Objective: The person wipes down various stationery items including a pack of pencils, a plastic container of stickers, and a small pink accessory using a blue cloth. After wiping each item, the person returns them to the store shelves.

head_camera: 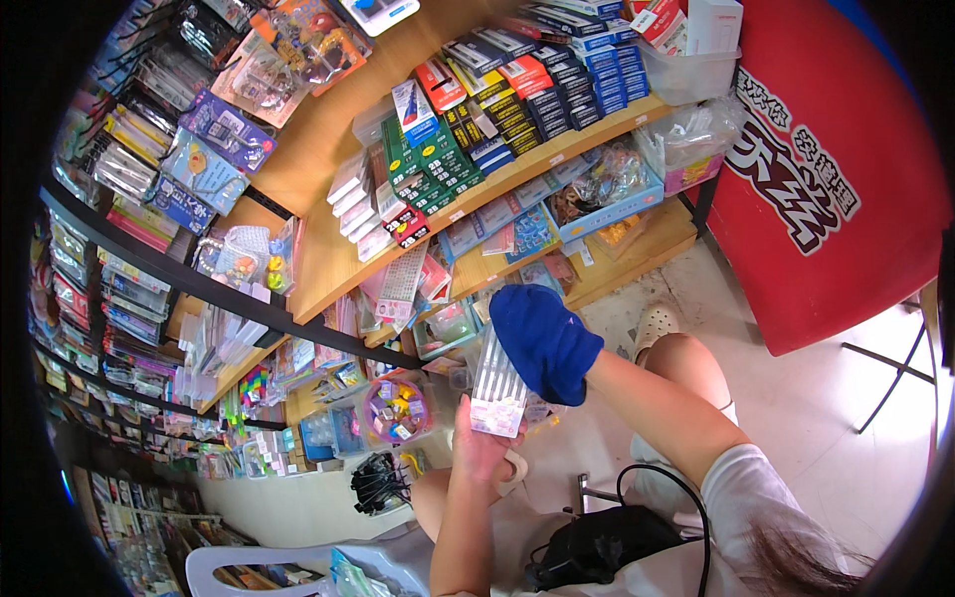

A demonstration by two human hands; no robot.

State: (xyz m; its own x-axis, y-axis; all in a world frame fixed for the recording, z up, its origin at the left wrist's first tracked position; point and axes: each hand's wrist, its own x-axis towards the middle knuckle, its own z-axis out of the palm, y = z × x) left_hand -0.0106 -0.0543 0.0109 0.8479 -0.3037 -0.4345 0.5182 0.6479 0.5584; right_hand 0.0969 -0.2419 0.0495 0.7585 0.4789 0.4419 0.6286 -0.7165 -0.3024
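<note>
My left hand (481, 449) holds a flat, clear plastic pack (498, 380) by its lower end. Slim white sticks, perhaps pens, show through it above a pale pink printed band. A dark blue cloth mitt or folded cloth (545, 339) covers my right hand entirely, so its fingers are hidden. The blue fabric lies against the upper right part of the pack; my right forearm (656, 410) reaches it from the lower right. Beyond both hands, the wooden shelf (332, 280) carries stacked green boxes (429, 175) marked 2B and small white boxes (362, 201).
Blue and black boxes (589, 82) fill the shelf's right part, beside a translucent bin (690, 74). Below are a blue tray (612, 213) and a round pink tub (398, 410). Hanging packets (216, 142) crowd the left. A red covering (843, 172) borders the right. A grey-white plastic chair (257, 560) stands bottom left.
</note>
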